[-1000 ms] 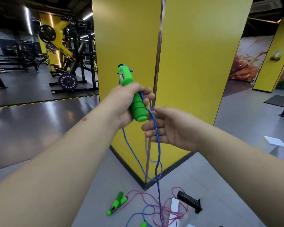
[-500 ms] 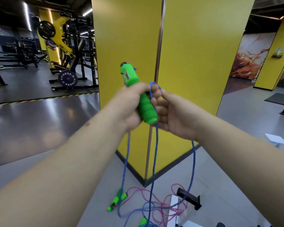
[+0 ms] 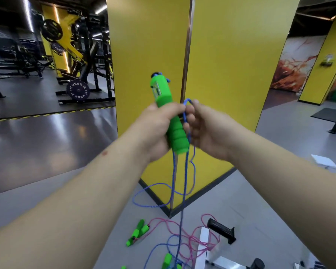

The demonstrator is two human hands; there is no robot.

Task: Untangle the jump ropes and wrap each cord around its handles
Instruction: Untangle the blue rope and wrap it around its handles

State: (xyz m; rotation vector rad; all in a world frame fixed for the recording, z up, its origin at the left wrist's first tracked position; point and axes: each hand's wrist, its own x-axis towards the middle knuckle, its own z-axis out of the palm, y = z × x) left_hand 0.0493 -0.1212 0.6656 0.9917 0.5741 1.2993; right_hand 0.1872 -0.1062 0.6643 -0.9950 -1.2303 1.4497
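The left hand [image 3: 157, 129] wraps its grip around the middle of a green handle [image 3: 169, 117], fingers curled over the foam so the handle stands tilted upward, its counter end toward the yellow pillar [image 3: 221, 74]; held this way it serves as a fixed spool for the winding. Just beside it, touching the handle's right side, the right hand [image 3: 206, 131] pinches a bend of the blue cord [image 3: 185, 171] between thumb and fingertips, a small loop showing above the knuckles, apparently to lay a turn against the foam and keep it taut. From the two hands the blue cord drops in several strands, one swinging out in a wide loop in front of the pillar's base, the rest falling straight to the floor [image 3: 260, 200]. There it runs into a pink cord [image 3: 198, 239], and the two lie crossed over each other near the bottom edge of the view, so the untangling looks unfinished. A pair of green handles [image 3: 137, 232] on the pink cord lies on the floor left of the tangle, and another green handle [image 3: 166, 260] sits at the bottom of it, probably the blue cord's other end. A black handle [image 3: 220, 231] rests just right of the tangle, across a white frame [image 3: 203, 247]. The winding seems barely begun.
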